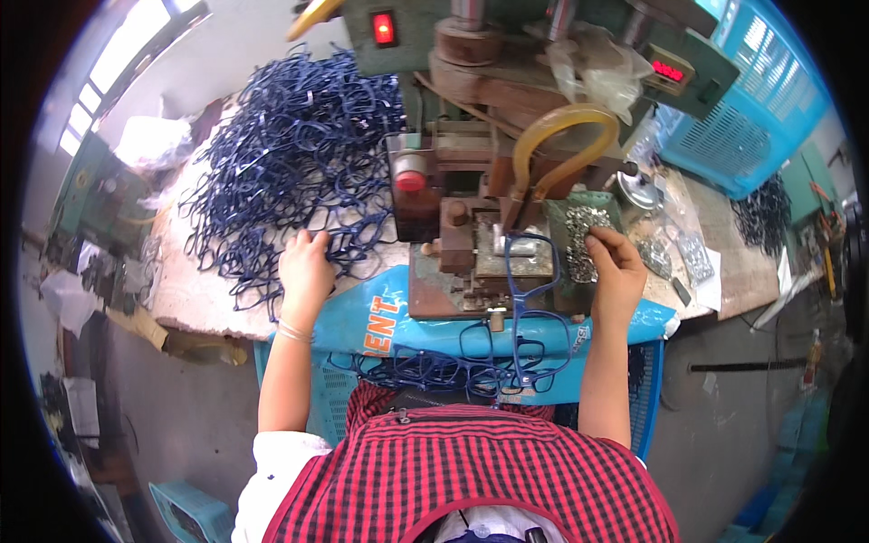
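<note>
Blue plastic eyeglass frames lie in a big tangled pile (pixel 290 136) on the left of the bench. My left hand (pixel 306 271) is at the pile's near edge, its fingers curled down onto an eyeglass frame there. Another blue eyeglass frame (pixel 518 312) hangs at the front of the bench press (pixel 475 262), one side up against its metal fixture. My right hand (pixel 619 262) pinches with thumb and fingertips at a heap of small silvery metal parts (pixel 581 237) in a green tray (pixel 559 294). What exactly sits between those fingertips is too small to tell.
More blue frames (pixel 425 369) lie on blue plastic sheeting (pixel 362 317) over a basket at my lap. A yellowish hose (pixel 566 116) loops over the press. Right of the tray are a round metal dish (pixel 639 192) and bags of parts (pixel 695 258). A blue crate (pixel 747 100) stands behind.
</note>
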`<state>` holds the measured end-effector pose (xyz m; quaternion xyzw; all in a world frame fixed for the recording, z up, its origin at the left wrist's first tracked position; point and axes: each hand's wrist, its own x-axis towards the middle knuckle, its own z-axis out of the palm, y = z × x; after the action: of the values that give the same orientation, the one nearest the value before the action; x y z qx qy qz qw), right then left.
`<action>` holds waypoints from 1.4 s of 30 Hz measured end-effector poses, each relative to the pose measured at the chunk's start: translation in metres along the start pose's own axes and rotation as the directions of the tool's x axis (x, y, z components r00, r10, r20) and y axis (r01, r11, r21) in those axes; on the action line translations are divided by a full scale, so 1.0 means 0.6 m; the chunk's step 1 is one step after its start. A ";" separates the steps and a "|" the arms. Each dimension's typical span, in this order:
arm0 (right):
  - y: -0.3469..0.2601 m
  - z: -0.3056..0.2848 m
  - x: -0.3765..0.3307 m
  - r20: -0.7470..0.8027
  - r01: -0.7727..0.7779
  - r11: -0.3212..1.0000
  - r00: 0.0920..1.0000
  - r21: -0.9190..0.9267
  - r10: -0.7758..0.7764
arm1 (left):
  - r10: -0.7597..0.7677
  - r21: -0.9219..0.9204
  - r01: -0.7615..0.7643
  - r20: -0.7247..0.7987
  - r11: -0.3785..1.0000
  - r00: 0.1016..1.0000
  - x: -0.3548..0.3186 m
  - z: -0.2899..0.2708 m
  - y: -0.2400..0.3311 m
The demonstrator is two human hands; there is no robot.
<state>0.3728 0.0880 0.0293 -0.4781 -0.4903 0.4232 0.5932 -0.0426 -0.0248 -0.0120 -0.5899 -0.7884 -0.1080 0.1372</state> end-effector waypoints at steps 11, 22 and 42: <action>-0.123 0.110 -0.005 0.415 0.068 0.997 0.909 -0.039 -0.046 | -0.444 -0.783 0.083 -0.259 0.617 0.858 0.058 0.055 0.001; -0.119 0.124 -0.021 0.448 -0.172 0.955 0.893 0.242 0.047 | -0.065 -0.763 -0.628 -0.642 0.150 0.764 0.072 -0.254 0.213; 0.032 -0.038 0.028 0.197 0.389 0.580 0.909 -0.715 -0.367 | 0.568 -0.466 0.850 0.642 -0.244 0.515 -0.014 -0.240 0.328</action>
<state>0.3971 0.1041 0.0121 -0.5555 -0.7173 0.0574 0.4166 0.1615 -0.0246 0.1218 -0.2585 -0.4034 -0.4026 -0.7799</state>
